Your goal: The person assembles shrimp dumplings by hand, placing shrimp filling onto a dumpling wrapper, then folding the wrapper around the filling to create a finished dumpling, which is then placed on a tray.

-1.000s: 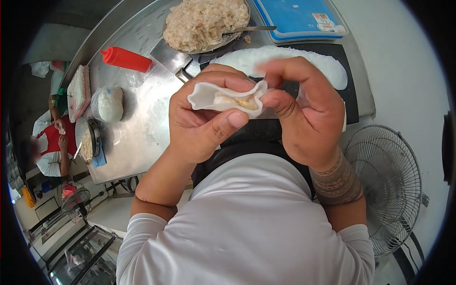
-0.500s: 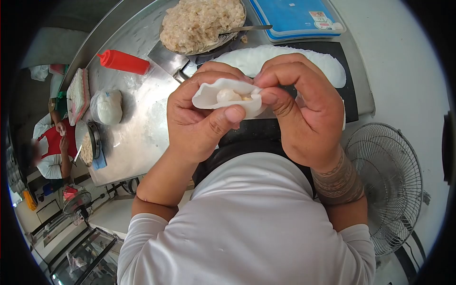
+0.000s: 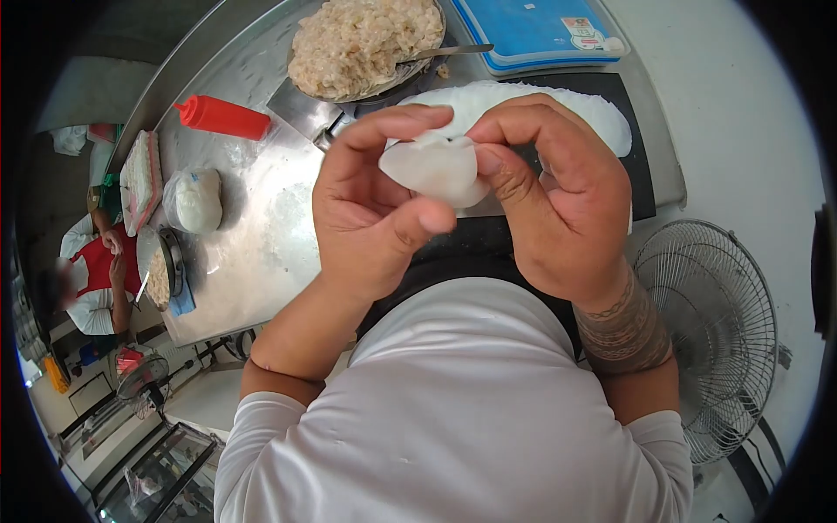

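A white dumpling (image 3: 432, 167) hangs in front of me, its wrapper folded over so the filling is hidden. Thumb and forefinger of my right hand (image 3: 554, 183) pinch its right end. My left hand (image 3: 366, 196) curves round the left side with thumb and forefinger spread apart, the thumb just below the wrapper and the forefinger above it. Behind both hands, a stack of round white wrappers (image 3: 593, 118) lies fanned out on a black board (image 3: 641, 166).
A heaped bowl of pale minced filling (image 3: 366, 48) with a metal spatula (image 3: 449, 52) stands at the back, beside a blue-lidded container (image 3: 527, 30). Left are a red squeeze bottle (image 3: 224, 118) and a white bag (image 3: 196, 200). Another person (image 3: 105, 261) works far left; a fan (image 3: 706, 340) stands right.
The wrapper has gone from an open pocket with filling showing to folded over. My left thumb and forefinger have spread away from it, while my right hand keeps its pinch.
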The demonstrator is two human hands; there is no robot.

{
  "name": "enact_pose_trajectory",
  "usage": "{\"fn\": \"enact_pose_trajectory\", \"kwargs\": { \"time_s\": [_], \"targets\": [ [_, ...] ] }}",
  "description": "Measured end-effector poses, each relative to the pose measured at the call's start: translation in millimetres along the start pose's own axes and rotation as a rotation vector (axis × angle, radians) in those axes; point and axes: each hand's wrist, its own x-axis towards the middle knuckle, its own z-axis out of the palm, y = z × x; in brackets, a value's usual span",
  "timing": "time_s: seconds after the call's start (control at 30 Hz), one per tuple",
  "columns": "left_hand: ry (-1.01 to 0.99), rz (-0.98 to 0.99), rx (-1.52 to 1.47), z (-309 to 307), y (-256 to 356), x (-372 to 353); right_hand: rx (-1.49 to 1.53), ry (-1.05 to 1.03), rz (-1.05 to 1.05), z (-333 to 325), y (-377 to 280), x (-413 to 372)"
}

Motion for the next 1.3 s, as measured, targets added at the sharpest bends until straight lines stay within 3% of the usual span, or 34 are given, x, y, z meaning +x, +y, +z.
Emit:
{"fn": "enact_pose_trajectory", "kwargs": {
  "time_s": [0.07,0.13,0.2,0.27,0.33,0.43,0.53,0.63,0.7,0.83,1.03,1.13,1.3],
  "targets": [
    [0.005,-0.014,-0.043,-1,0,-1,-0.035,-0.014,0.001,-1,-2,0],
    [-0.044,0.072,0.101,-10,-5,0,-0.068,-0.030,0.002,-3,0,1],
    [-0.009,0.001,0.076,-9,2,-2,-0.148,-0.022,-0.244,-6,6,4],
    [-0.049,-0.083,0.210,-9,9,0,-0.078,0.019,-0.169,-1,0,5],
    [-0.076,-0.030,0.197,-7,6,2,-0.007,0.061,-0.094,-1,-1,6],
    [-0.099,0.096,0.283,-8,-1,5,-0.070,-0.037,-0.093,-7,3,4],
    [0.000,0.129,0.151,-6,-3,0,-0.077,-0.062,-0.032,-7,3,3],
    [-0.057,-0.065,0.216,-11,5,-2,-0.066,-0.027,-0.105,-7,5,4],
    [-0.083,-0.020,0.254,-11,3,4,0.132,-0.015,0.069,-6,1,3],
    [-0.034,0.169,0.266,-7,-11,7,-0.019,-0.062,-0.009,-12,9,3],
    [-0.068,0.014,0.309,-6,-7,4,-0.059,0.000,-0.073,-14,10,0],
    [-0.103,0.012,0.328,-5,-8,9,0.066,-0.009,0.082,-16,9,-3],
    [-0.029,0.037,0.233,-1,-16,9,-0.165,-0.045,-0.099,-23,14,-4]
  ]
}}
